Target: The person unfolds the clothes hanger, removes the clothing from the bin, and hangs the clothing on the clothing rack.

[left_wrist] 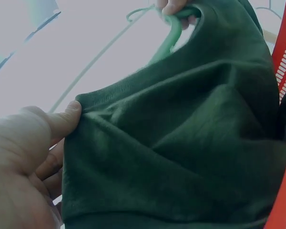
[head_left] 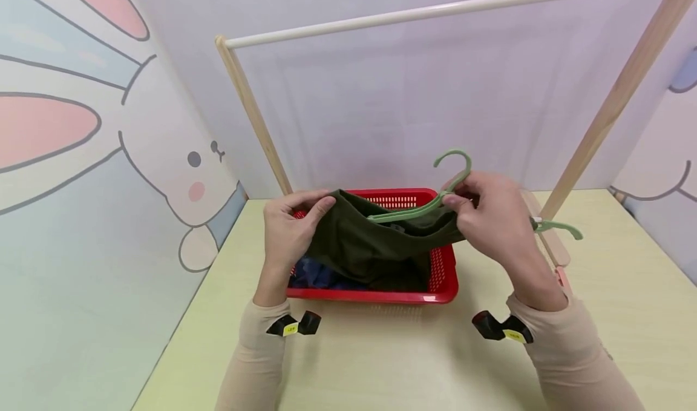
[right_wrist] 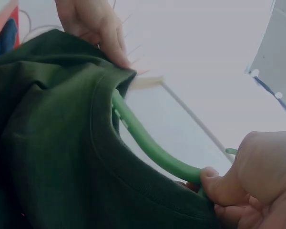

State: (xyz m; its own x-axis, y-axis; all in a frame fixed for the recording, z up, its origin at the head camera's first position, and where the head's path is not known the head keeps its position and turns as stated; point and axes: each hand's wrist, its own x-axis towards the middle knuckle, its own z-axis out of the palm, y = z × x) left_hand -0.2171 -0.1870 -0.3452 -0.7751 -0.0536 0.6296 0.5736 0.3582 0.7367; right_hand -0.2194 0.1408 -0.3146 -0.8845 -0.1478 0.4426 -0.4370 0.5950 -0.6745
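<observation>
A dark green garment (head_left: 370,241) with a ribbed neckline hangs stretched between both hands, over a red basket (head_left: 376,296). My left hand (head_left: 291,229) pinches the neckline's left edge between thumb and fingers. In the right wrist view, a green clothes hanger (right_wrist: 152,148) has one arm running into the neck opening. My right hand (head_left: 492,217) grips this hanger just below its hook, close to the neckline's other side. The hanger's inner end is hidden by the cloth.
A rack with a white rail (head_left: 403,16) and wooden posts (head_left: 615,102) stands behind the basket. Dark blue cloth (head_left: 321,275) lies in the basket. Right of my right hand a curved green tip (head_left: 563,226) shows; I cannot tell whether it belongs to the same hanger.
</observation>
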